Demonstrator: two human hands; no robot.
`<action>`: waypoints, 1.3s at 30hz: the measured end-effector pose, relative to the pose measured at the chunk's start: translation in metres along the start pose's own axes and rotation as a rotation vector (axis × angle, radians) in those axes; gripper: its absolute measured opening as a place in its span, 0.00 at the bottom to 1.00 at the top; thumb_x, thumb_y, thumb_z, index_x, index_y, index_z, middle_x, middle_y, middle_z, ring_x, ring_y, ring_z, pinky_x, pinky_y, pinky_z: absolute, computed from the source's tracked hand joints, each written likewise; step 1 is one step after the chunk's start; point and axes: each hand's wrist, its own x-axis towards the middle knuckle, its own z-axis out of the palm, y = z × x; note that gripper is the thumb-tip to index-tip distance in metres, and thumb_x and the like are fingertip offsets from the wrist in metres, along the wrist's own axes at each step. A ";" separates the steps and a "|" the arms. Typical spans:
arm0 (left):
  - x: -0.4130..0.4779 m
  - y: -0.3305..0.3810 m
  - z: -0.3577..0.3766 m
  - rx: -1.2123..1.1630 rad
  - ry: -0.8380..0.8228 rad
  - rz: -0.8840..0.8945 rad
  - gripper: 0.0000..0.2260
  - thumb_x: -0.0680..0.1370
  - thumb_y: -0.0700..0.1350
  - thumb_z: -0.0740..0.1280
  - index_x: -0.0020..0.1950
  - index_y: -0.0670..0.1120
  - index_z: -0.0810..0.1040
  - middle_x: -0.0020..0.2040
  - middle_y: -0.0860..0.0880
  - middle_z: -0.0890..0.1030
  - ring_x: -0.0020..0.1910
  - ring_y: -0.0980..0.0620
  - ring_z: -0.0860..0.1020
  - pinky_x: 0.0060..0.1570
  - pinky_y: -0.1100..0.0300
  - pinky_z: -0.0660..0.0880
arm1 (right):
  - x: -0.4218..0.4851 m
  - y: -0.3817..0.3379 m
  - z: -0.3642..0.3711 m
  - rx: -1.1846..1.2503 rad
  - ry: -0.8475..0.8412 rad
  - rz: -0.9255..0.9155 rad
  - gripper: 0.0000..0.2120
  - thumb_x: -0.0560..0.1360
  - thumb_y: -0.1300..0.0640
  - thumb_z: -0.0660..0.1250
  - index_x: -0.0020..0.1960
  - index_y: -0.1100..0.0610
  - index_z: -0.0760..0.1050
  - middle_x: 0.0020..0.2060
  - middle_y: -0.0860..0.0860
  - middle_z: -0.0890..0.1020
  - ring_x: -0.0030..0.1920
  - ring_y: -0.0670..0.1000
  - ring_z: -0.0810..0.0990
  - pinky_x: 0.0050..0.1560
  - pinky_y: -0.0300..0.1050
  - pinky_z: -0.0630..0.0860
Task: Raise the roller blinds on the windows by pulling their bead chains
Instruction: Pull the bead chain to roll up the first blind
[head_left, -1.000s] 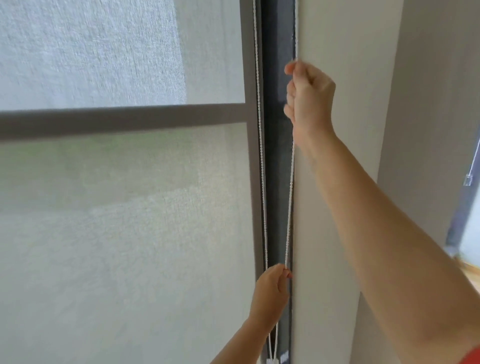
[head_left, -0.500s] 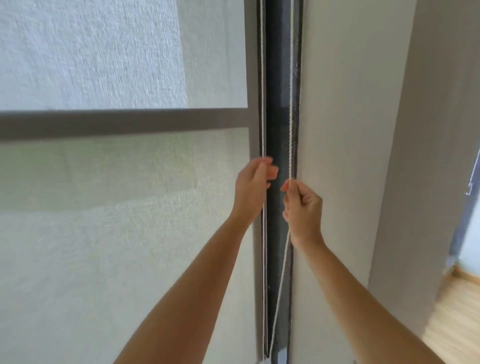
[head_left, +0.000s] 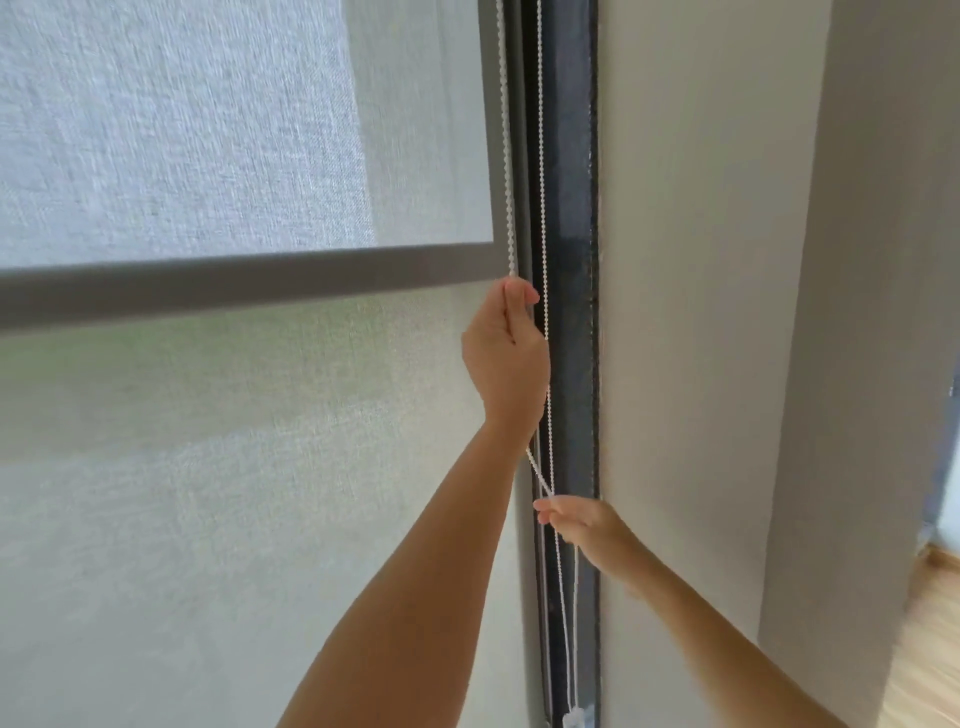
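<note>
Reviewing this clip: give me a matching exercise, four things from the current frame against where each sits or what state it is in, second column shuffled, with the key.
Things
1. left hand
2. right hand
3. white plastic bead chain
4. light woven roller blind fabric

States
A. hangs in two strands along the dark window frame
B. pinches the chain low, beside the pale wall
C. covers the pane
D. grips the chain higher up, level with the grey crossbar

Pairs: 1-D, 2-B, 3-A, 4-C
</note>
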 end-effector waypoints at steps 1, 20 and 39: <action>-0.001 -0.001 -0.003 0.014 0.017 0.062 0.12 0.81 0.41 0.57 0.40 0.49 0.75 0.28 0.59 0.70 0.24 0.61 0.67 0.26 0.71 0.62 | 0.009 -0.012 -0.019 -0.057 -0.027 0.006 0.18 0.78 0.66 0.60 0.65 0.54 0.75 0.56 0.48 0.81 0.60 0.48 0.77 0.58 0.38 0.70; -0.084 -0.051 -0.024 0.164 -0.223 -0.043 0.13 0.83 0.41 0.55 0.43 0.52 0.73 0.26 0.59 0.67 0.23 0.60 0.65 0.23 0.65 0.63 | 0.044 -0.277 -0.041 0.581 0.461 -0.602 0.12 0.81 0.61 0.58 0.44 0.59 0.78 0.26 0.49 0.67 0.23 0.43 0.60 0.22 0.35 0.58; -0.005 -0.021 -0.013 -0.094 -0.386 -0.253 0.12 0.83 0.47 0.55 0.65 0.48 0.67 0.50 0.45 0.80 0.46 0.51 0.81 0.48 0.55 0.79 | 0.001 -0.012 0.046 0.098 0.614 -0.349 0.12 0.78 0.68 0.61 0.46 0.58 0.81 0.29 0.48 0.80 0.30 0.44 0.77 0.35 0.36 0.75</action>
